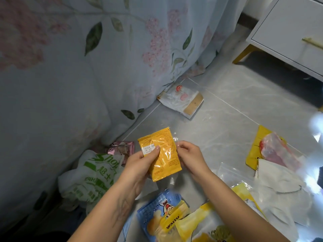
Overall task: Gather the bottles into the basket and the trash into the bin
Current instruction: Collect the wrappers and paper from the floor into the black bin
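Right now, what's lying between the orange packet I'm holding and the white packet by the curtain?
Head view: only bare floor tile between orange packet and white packet.

Orange packet (pixel 160 154) between both hands (pixel 164 158)

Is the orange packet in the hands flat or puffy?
Flat: the orange packet looks thin and creased between both hands.

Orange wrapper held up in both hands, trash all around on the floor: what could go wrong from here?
1. No bin is in view, so carrying the orange wrapper there one-off may be slow; left hand and right hand are both occupied.
2. The clear-and-white packet lies partly under the floral curtain and could be overlooked.
3. Transparent plastic film on the glossy tile is hard to see; it might be missed.
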`<state>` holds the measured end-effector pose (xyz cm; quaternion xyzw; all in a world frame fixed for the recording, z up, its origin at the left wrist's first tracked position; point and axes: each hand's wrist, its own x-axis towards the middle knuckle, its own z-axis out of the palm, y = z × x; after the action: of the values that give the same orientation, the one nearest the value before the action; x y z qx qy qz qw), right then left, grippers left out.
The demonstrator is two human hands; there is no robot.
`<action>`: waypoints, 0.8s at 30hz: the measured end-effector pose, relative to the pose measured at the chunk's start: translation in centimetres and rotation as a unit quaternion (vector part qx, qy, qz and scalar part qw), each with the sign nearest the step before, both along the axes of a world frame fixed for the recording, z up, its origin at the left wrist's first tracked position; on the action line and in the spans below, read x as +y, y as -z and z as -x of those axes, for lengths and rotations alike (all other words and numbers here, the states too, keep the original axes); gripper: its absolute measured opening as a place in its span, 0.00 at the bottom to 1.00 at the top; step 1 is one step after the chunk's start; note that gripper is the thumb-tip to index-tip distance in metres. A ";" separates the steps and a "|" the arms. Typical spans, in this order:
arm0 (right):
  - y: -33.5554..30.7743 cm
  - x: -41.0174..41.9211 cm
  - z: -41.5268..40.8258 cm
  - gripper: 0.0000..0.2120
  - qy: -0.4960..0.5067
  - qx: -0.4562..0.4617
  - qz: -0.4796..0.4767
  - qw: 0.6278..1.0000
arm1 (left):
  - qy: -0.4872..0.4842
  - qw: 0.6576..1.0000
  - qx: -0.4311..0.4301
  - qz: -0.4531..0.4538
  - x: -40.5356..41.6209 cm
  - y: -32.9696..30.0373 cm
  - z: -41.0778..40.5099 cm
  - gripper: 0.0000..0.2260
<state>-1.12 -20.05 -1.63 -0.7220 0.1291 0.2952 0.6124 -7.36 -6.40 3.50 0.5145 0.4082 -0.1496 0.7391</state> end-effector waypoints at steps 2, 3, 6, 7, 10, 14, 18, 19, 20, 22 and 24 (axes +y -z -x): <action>-1.0 1.3 0.6 0.06 -0.023 0.060 -0.058 0.996 | 0.004 1.000 0.001 0.012 -0.1 0.0 -0.1 0.09; -1.3 1.7 0.8 0.06 -0.032 0.084 -0.073 0.993 | 0.003 1.000 0.001 0.018 -0.1 0.0 -0.1 0.09; -1.7 2.2 1.2 0.06 -0.052 0.114 -0.083 0.989 | -0.013 1.000 -0.006 -0.017 0.0 0.2 -0.1 0.10; -1.7 2.1 1.3 0.06 -0.056 0.118 -0.085 0.988 | -0.016 0.999 -0.010 -0.045 0.1 0.3 0.0 0.10; -1.9 1.5 1.4 0.11 -0.038 0.148 -0.122 0.981 | -0.033 0.996 -0.012 -0.084 0.3 0.4 0.1 0.09; -1.9 -0.2 1.8 0.17 -0.006 0.170 -0.152 0.974 | -0.052 0.994 -0.003 -0.094 0.4 0.3 0.3 0.15; -2.7 -1.4 2.5 0.25 -0.006 0.162 -0.193 0.968 | -0.033 0.995 -0.017 -0.090 0.8 -1.1 0.5 0.08; -3.1 -1.5 2.7 0.25 -0.017 0.158 -0.203 0.966 | -0.026 0.995 -0.027 -0.090 1.0 -1.8 0.6 0.07; -3.7 -1.4 2.9 0.24 -0.030 0.152 -0.209 0.966 | -0.022 0.995 -0.039 -0.092 1.1 -2.5 0.7 0.06; -5.4 -0.9 3.5 0.22 -0.051 0.132 -0.207 0.968 | -0.018 0.992 -0.066 -0.104 1.5 -4.4 1.3 0.05; -7.4 -0.2 4.4 0.26 -0.072 0.115 -0.218 0.966 | -0.013 0.989 -0.097 -0.112 2.0 -6.6 2.5 0.04</action>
<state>-5.55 -20.26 5.81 -0.5392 0.0790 0.4403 0.7136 -9.87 -4.44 10.09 0.6010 0.3559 -0.0424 0.7144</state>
